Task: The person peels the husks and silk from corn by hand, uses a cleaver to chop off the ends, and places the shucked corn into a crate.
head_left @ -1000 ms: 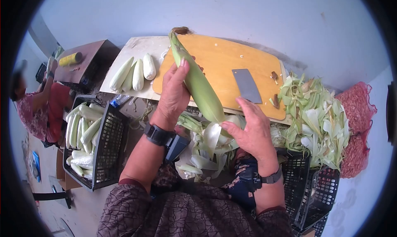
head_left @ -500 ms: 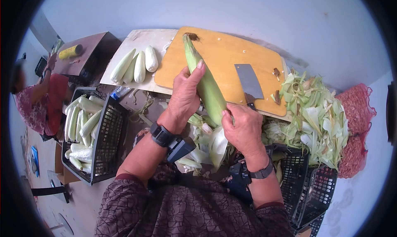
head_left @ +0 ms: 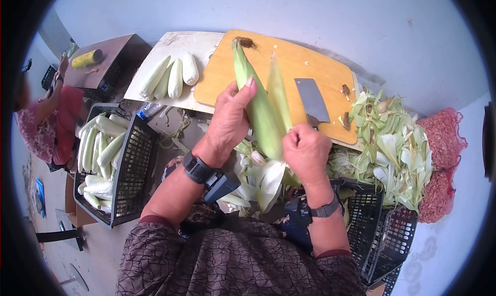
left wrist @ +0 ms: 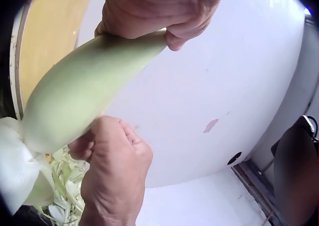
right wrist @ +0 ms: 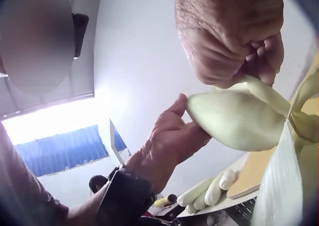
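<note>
My left hand (head_left: 227, 115) grips a green ear of corn (head_left: 258, 115) around its side, the thumb lying along the husk. The ear is tilted, its brown silk (head_left: 246, 42) at the far end over the yellow cutting board (head_left: 323, 71). Near the base, my right hand (head_left: 308, 151) pinches a husk leaf (head_left: 279, 89) that stands away from the ear, its tip blurred. In the left wrist view, the right fingers are curled close beside the smooth ear (left wrist: 79, 91). Pale husk leaves (right wrist: 279, 186) hang from the base in the right wrist view.
A cleaver (head_left: 312, 99) lies on the board, with several pale ears (head_left: 175, 79) to its left. Husks (head_left: 398, 146) are heaped at right, near a red mesh sack (head_left: 439, 192). Black crates (head_left: 135, 167) flank me. Another person (head_left: 46, 120) sits at far left.
My right hand has gone from spread fingers near the ear's base to pinching a husk leaf, which now stands away from the ear. My left hand keeps its hold.
</note>
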The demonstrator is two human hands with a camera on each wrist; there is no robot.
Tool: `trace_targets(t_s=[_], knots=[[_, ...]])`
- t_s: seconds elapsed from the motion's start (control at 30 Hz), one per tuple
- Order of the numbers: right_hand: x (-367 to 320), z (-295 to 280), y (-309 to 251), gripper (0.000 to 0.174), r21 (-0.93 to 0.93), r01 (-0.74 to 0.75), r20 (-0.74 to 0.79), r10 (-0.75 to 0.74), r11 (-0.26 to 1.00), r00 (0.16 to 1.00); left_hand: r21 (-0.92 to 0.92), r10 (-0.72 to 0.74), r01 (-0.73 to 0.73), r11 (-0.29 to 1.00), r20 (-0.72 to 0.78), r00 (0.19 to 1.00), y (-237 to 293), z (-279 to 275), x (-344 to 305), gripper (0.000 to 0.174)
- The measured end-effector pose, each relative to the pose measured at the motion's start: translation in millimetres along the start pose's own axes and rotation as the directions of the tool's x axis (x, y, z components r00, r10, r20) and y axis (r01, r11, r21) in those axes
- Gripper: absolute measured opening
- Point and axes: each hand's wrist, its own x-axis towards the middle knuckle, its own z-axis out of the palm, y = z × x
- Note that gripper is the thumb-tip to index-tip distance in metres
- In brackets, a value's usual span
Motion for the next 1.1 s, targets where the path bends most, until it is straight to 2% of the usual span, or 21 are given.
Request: trace_targets(t_s=[0.03, 0.1, 0.13, 0.2, 0.27, 0.3, 0.33, 0.4, 0.47, 0.5, 0.53, 0.6, 0.67, 0.77, 0.93, 1.0, 1.1], knots=[[1.2, -1.2, 2.5, 0.008, -0.001, -0.001, 0.003, 0.001, 1.0, 1.0, 0.001, -0.012, 0.012, 1.0, 0.014, 1.0, 0.4, -4.6, 2.3, 0.034], [4.5, -4.9, 9.4, 0.013, 0.106, -0.161, -0.066, 0.169, 0.981, 0.983, 0.0, -0.026, 0.026, 1.0, 0.026, 0.999, 3.4, -8.6, 4.8, 0.037], [6.0, -5.3, 13.8, 0.013, 0.103, -0.163, -0.064, 0.17, 0.981, 0.983, -0.016, -0.018, 0.018, 1.0, -0.001, 1.0, 6.5, -7.5, 5.0, 0.04], [7.1, -4.9, 24.5, 0.013, 0.405, -0.294, -0.098, 0.361, 0.866, 0.928, -0.033, -0.017, 0.016, 0.999, -0.027, 1.0, 9.5, -10.8, 7.1, 0.043], [9.7, -12.8, 28.9, 0.012, 0.427, -0.321, -0.071, 0.385, 0.845, 0.92, -0.091, 0.007, -0.008, 0.996, -0.014, 1.0, 10.3, -16.9, 10.9, 0.046], [14.5, -21.6, 22.1, 0.013, 0.561, -0.43, -0.015, 0.528, 0.707, 0.849, -0.14, -0.003, -0.002, 0.99, -0.032, 0.999, 14.4, -13.3, 10.3, 0.033], [17.6, -26.6, 19.1, 0.014, 0.672, -0.513, 0.063, 0.649, 0.534, 0.758, -0.141, -0.006, 0.001, 0.99, -0.032, 0.999, 15.9, -12.8, 11.4, 0.033], [19.6, -31.0, 30.9, 0.016, 0.698, -0.51, 0.064, 0.665, 0.503, 0.744, -0.211, 0.051, -0.082, 0.974, -0.149, 0.988, 18.8, -15.6, 14.4, 0.032], [22.1, -34.0, 38.0, 0.016, 0.789, -0.546, 0.191, 0.734, 0.281, 0.652, -0.215, 0.074, -0.106, 0.971, -0.153, 0.985, 21.6, -24.0, 19.5, 0.031], [23.1, -33.6, 36.3, 0.016, 0.788, -0.563, 0.225, 0.734, 0.25, 0.641, -0.213, 0.112, -0.143, 0.967, -0.153, 0.982, 22.4, -25.9, 20.8, 0.034], [24.8, -33.7, 36.4, 0.016, 0.785, -0.568, 0.225, 0.739, 0.248, 0.635, -0.21, 0.148, -0.18, 0.961, -0.157, 0.976, 22.2, -26.5, 21.9, 0.036], [23.7, -31.9, 36.4, 0.015, 0.633, -0.659, 0.282, 0.671, 0.407, 0.685, -0.205, 0.157, -0.192, 0.96, -0.174, 0.972, 20.1, -27.8, 20.3, 0.031], [24.2, -32.1, 33.9, 0.015, 0.627, -0.663, 0.279, 0.676, 0.409, 0.682, -0.121, 0.21, -0.229, 0.966, -0.157, 0.965, 22.4, -28.6, 21.7, 0.033], [21.9, -38.8, 38.2, 0.018, 0.631, -0.584, 0.099, 0.694, 0.51, 0.713, -0.072, 0.242, -0.254, 0.965, -0.141, 0.96, 25.6, -36.9, 24.2, 0.033], [14.8, -51.9, 35.9, 0.022, 0.618, -0.582, 0.098, 0.682, 0.529, 0.725, -0.017, 0.309, -0.313, 0.95, -0.119, 0.944, 31.0, -39.5, 22.4, 0.027], [13.4, -55.4, 33.2, 0.023, 0.583, -0.526, 0.012, 0.641, 0.619, 0.767, -0.022, 0.311, -0.317, 0.948, -0.127, 0.942, 30.9, -38.1, 22.5, 0.027], [12.8, -61.9, 33.0, 0.023, 0.59, -0.517, -0.021, 0.652, 0.62, 0.758, -0.007, 0.314, -0.317, 0.948, -0.116, 0.942, 29.5, -36.5, 22.5, 0.027]])
